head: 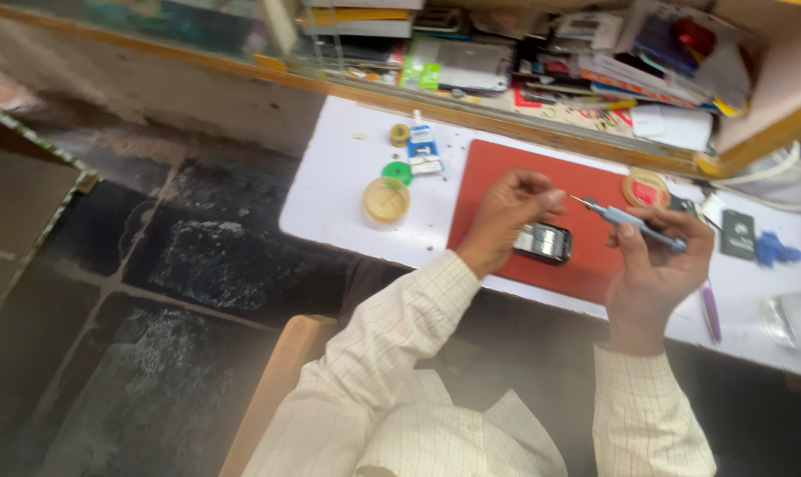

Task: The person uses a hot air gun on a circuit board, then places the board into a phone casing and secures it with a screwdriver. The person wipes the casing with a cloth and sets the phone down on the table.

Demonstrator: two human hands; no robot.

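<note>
A small dark rectangular device with a shiny silver middle (543,242) is lying flat near the centre of a red rectangular work mat (493,172), which is sitting on a white tabletop (339,172); the device looks opened, though blur is hiding the detail inside. The left hand (506,216) is hovering just at ten o'clock of the device, its fingertips pinched tightly together as if around something tiny, but I cannot tell what, if anything, is between them. The right hand (655,269) is sitting at three o'clock of the device, its fingers curled closed around one slim grey-blue precision screwdriver (634,223), whose thin metal tip is pointing toward nine o'clock, at the left fingertips. There is one device, one mat and one screwdriver. At nine o'clock of the mat, one round yellowish shallow dish (386,200) and one small green round cap (398,171) are resting on the white surface, with a blue-and-white small tube (423,146) at eleven o'clock. One round tape roll (645,188) is lying at the mat's two o'clock corner, and a purple pen (710,311) is lying at four o'clock. A cluttered wooden-edged shelf (542,62) is running along twelve o'clock. Nothing is lying between the hands and the device.
</note>
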